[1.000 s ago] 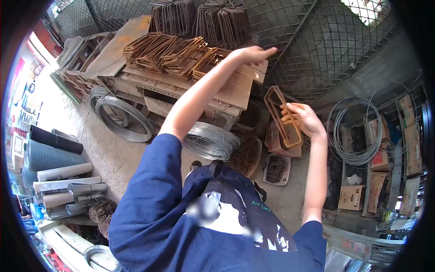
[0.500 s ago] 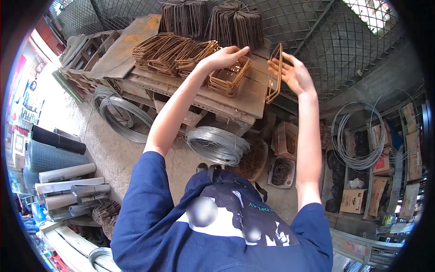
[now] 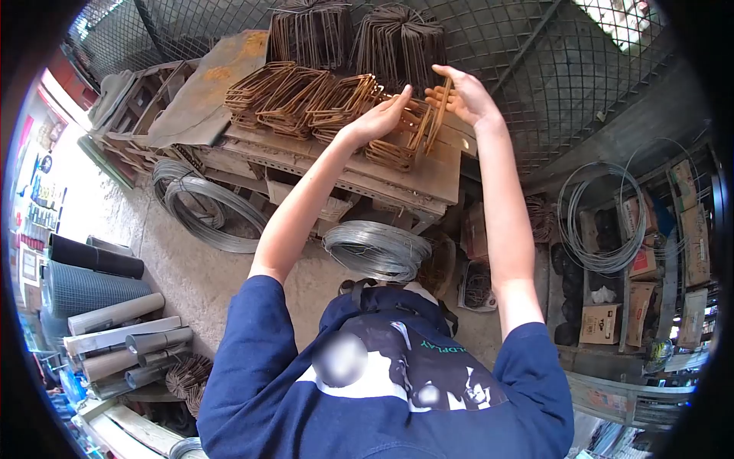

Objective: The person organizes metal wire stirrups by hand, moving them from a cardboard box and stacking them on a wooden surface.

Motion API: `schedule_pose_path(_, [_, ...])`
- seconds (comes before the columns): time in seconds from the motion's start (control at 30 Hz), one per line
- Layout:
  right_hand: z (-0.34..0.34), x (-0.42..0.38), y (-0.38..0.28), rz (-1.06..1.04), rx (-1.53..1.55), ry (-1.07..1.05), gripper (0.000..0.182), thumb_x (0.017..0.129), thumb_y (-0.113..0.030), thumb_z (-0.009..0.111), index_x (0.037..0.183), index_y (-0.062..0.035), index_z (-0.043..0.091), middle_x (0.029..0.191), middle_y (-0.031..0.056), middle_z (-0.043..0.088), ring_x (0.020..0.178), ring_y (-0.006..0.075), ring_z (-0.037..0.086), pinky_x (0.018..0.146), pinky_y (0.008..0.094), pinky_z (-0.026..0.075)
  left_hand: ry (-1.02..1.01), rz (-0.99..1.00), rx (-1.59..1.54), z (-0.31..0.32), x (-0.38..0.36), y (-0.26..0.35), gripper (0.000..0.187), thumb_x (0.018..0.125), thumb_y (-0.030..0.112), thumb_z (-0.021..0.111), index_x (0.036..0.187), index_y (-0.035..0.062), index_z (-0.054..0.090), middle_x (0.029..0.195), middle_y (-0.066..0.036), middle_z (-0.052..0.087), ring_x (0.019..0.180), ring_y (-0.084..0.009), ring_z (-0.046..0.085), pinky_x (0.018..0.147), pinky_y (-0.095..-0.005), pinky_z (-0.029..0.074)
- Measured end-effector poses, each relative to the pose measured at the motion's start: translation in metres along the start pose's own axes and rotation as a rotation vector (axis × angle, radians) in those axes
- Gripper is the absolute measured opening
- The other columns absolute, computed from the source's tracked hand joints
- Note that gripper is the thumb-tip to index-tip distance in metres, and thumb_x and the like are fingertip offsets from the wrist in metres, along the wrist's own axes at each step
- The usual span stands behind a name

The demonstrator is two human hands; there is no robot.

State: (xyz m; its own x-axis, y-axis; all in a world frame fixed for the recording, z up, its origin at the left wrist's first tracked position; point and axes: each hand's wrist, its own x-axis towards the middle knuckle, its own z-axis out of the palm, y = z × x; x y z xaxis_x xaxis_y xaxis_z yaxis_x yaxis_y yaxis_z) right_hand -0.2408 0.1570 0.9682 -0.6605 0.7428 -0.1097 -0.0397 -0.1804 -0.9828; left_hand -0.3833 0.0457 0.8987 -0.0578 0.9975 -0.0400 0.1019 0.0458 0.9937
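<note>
My right hand (image 3: 468, 99) is closed on a rusty rectangular steel stirrup (image 3: 439, 121), its thumb at the upper corner and the fingers around one side. The frame is held upright, at the right end of a small pile of similar stirrups (image 3: 391, 154) on the workbench. My left hand (image 3: 381, 121) is over that pile with a digit stretched out and nothing visible in its grip; its other fingers are partly hidden. To its left, a leaning row of rusty stirrups (image 3: 283, 99) lies on the bench top.
Darker stirrup bundles (image 3: 401, 46) stand at the back of the workbench (image 3: 432, 180), against a wire mesh (image 3: 550, 92). Wire coils (image 3: 376, 249) sit below the front edge. Mesh rolls (image 3: 115, 314) lie at left; a shelf with cardboard boxes (image 3: 600, 323) is at right.
My right hand has brought the stirrup leftward to the small pile, and the frame now shows more edge-on. My left hand sits slightly lower. The view has shifted a little.
</note>
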Motion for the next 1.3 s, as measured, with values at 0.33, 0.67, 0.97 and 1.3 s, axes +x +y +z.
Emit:
schedule_pose_path(0.33, [0.071, 0.071, 0.048, 0.285, -0.098, -0.154, 0.029, 0.083, -0.030, 0.054, 0.099, -0.0058, 0.059, 0.109, 0.0144, 0.050, 0.076, 0.0177, 0.054, 0.059, 0.0321, 0.050, 0.618, 0.348, 0.257, -0.038, -0.030, 0.006, 0.051, 0.092, 0.043, 0.036, 0.113, -0.0031, 0.039, 0.102, -0.017, 0.054, 0.096, -0.0224, 0.052, 0.084, -0.0320, 0.040])
schedule_pose_path(0.67, [0.065, 0.073, 0.077, 0.190, -0.224, -0.064, 0.041, 0.080, -0.029, 0.057, 0.109, 0.0000, 0.054, 0.116, 0.0178, 0.051, 0.102, 0.0272, 0.052, 0.084, 0.0405, 0.042, 0.461, 0.336, 0.352, -0.038, -0.032, 0.000, 0.039, 0.090, 0.028, 0.046, 0.109, -0.0062, 0.044, 0.099, -0.022, 0.057, 0.095, -0.0266, 0.056, 0.080, -0.0334, 0.044])
schedule_pose_path(0.97, [-0.002, 0.051, 0.105, -0.049, -1.322, 0.491, 0.056, 0.061, -0.031, 0.073, 0.098, 0.0078, 0.056, 0.097, 0.0276, 0.058, 0.096, 0.0351, 0.057, 0.084, 0.0374, 0.047, 0.253, 0.585, 1.075, -0.010, -0.019, -0.023, 0.052, 0.074, 0.047, 0.063, 0.092, -0.0024, 0.059, 0.101, -0.019, 0.055, 0.095, -0.0331, 0.052, 0.088, -0.0400, 0.039])
schedule_pose_path(1.3, [0.032, 0.041, 0.094, 0.099, -1.514, 0.466, 0.045, 0.067, -0.026, 0.068, 0.102, 0.0008, 0.060, 0.113, 0.0241, 0.051, 0.102, 0.0362, 0.054, 0.085, 0.0402, 0.047, -0.051, 0.743, 1.058, -0.008, -0.005, -0.040, 0.034, 0.080, 0.036, 0.055, 0.083, 0.0029, 0.061, 0.077, -0.010, 0.062, 0.082, -0.0263, 0.058, 0.092, -0.0387, 0.036])
